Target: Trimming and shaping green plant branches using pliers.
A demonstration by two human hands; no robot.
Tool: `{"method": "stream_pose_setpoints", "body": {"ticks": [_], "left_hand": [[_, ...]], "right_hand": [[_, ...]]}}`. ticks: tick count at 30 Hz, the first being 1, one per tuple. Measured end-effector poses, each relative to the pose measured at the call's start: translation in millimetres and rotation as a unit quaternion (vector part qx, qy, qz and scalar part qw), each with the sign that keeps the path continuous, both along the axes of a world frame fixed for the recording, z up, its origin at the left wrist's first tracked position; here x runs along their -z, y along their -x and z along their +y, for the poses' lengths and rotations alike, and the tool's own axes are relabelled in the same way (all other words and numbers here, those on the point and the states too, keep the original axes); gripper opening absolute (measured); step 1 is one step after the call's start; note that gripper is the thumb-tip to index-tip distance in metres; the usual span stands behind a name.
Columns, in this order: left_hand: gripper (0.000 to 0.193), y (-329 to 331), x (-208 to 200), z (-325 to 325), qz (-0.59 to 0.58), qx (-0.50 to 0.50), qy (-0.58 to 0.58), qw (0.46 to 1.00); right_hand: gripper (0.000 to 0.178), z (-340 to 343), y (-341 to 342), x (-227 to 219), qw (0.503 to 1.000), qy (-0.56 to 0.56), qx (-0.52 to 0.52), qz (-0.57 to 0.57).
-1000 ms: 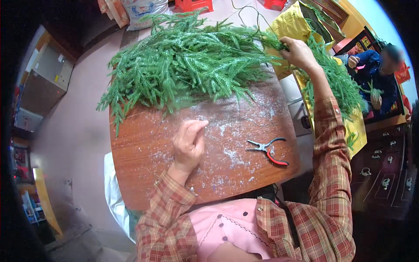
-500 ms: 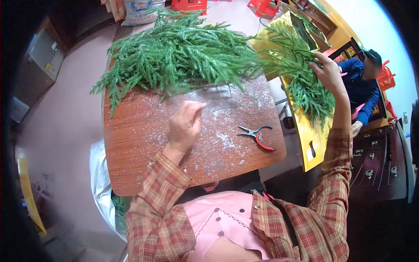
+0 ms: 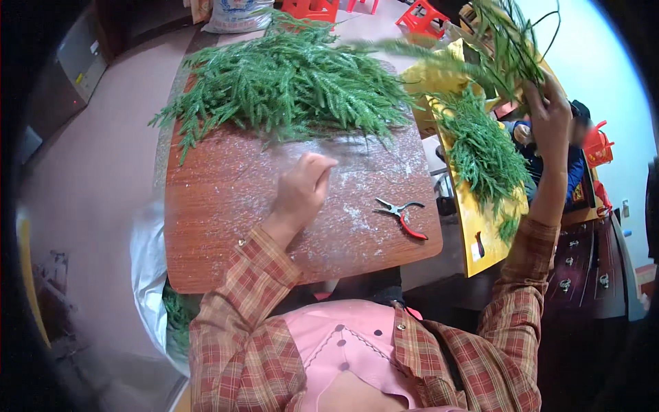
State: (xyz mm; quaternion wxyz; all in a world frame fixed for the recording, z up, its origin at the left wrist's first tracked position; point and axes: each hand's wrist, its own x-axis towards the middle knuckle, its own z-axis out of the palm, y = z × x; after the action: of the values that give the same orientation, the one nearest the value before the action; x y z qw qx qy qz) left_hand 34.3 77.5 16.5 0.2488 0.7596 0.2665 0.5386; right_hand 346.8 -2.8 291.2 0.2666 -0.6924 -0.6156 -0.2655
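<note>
My right hand (image 3: 549, 110), raised at the upper right, grips the stems of a bunch of green artificial sprigs (image 3: 504, 58), partly blurred. My left hand (image 3: 302, 189) is closed above the middle of the brown wooden table (image 3: 206, 233), thumb against curled fingers; whatever it may pinch cannot be made out. A large heap of frosted green branches (image 3: 288, 89) covers the table's far side. Right of my left hand lies a pair of pliers (image 3: 405, 218) with one red and one dark handle, its jaws apart. White flakes are scattered over the tabletop.
A yellow board (image 3: 477, 257) beside the table's right edge carries another pile of green sprigs (image 3: 484, 147). Behind it a person in blue (image 3: 575, 175) sits, partly hidden by my right arm. Red stools (image 3: 422, 19) and a white sack (image 3: 240, 15) stand beyond. A white bag (image 3: 147, 275) hangs at lower left.
My right hand has risen with the bunch of sprigs, lifting it off the pile on the yellow board. My left hand has shifted slightly right, still closed.
</note>
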Motion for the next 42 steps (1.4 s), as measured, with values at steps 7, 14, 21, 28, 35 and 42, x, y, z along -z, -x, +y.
{"method": "stream_pose_setpoints", "body": {"ticks": [7,14,21,28,35,42], "left_hand": [[0.017,1,-3,3,-0.012,-0.003,-0.010,1.000],[0.019,1,2,2,-0.001,-0.010,0.013,1.000],[0.021,-2,3,1,-0.004,0.015,0.005,1.000],[0.021,-2,3,4,0.000,0.010,-0.011,1.000],[0.011,-2,0,2,0.006,0.015,0.004,1.000],[0.011,-4,8,9,-0.040,0.032,0.087,0.995]], "right_hand": [[0.041,101,75,106,0.991,0.075,-0.100,0.040],[0.037,107,110,163,0.956,0.247,-0.160,0.007],[0.029,126,110,154,0.970,0.108,-0.212,0.053],[0.021,167,139,175,0.965,0.078,-0.223,0.110],[0.019,159,126,135,0.861,0.018,-0.304,0.408],[0.014,112,124,147,0.917,0.016,-0.306,0.257]]}}
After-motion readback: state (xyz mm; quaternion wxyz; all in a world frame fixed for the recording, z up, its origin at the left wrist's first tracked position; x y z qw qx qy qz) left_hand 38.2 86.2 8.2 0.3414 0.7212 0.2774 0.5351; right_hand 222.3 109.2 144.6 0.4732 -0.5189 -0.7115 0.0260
